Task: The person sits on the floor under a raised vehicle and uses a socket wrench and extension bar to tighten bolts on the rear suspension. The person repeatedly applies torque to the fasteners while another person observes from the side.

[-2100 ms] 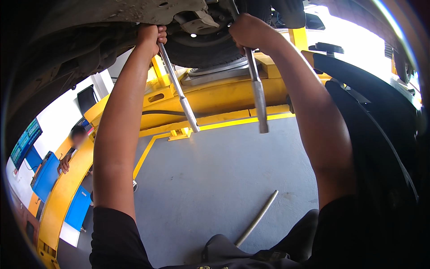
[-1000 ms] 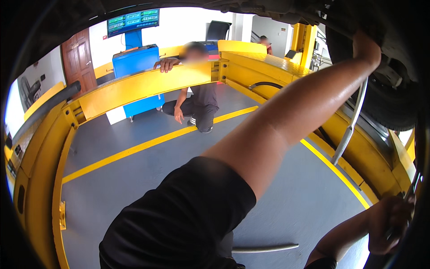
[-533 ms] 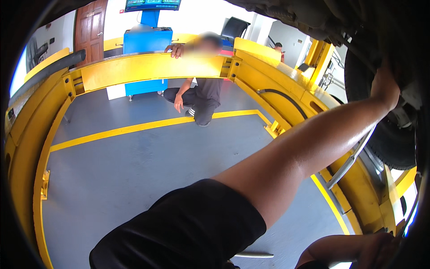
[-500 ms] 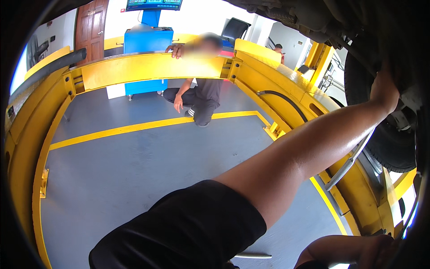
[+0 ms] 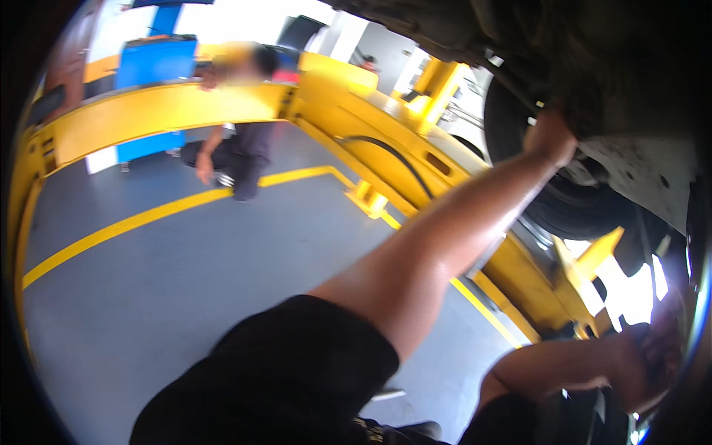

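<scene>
While my left hand (image 5: 552, 137) reaches up under the vehicle (image 5: 641, 167) near the wheel (image 5: 575, 215), shadow hides its fingers, so I cannot tell what it grips. I see a metal bar (image 5: 487, 256) partly behind my left forearm (image 5: 489, 204), against the yellow lift (image 5: 523, 271). My right hand (image 5: 654, 360), lower right, is too blurred to read.

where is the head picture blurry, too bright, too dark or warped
Head view: the crouching co-worker and blue cabinet look smeared; white glare burns out detail beside the right hand; deep shadow under the vehicle hides much of the left hand; the yellow crossbeam bows with fisheye distortion; corners go black.
</scene>
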A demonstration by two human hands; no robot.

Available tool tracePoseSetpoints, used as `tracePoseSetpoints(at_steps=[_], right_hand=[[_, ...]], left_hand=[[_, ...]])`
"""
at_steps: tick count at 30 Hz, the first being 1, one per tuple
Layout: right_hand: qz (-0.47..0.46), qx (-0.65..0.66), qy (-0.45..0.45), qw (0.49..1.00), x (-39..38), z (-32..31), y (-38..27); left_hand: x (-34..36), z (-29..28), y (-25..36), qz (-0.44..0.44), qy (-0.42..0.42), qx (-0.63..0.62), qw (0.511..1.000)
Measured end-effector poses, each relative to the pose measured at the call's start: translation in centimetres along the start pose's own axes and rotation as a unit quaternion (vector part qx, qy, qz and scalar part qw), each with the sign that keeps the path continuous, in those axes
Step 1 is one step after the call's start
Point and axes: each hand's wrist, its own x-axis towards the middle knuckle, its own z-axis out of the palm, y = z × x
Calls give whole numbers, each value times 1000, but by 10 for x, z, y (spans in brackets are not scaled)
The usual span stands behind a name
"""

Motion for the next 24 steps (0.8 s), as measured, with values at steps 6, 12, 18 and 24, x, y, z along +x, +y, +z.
tracePoseSetpoints(at_steps=[6,12,18,24], right_hand=[[86,51,-55,993,33,14,-5],[6,-379,43,925,60,60,-4],[-291,-622,-66,723,86,-17,20],[-190,-534,-138,812,67,-16,9]], left_hand=[[-1,-9,-3,23,9,2,1000],[12,18,-21,39,46,-13,998],[-5,5,2,-8,70,-51,996],[-4,-17,0,35,22,-12,999]])
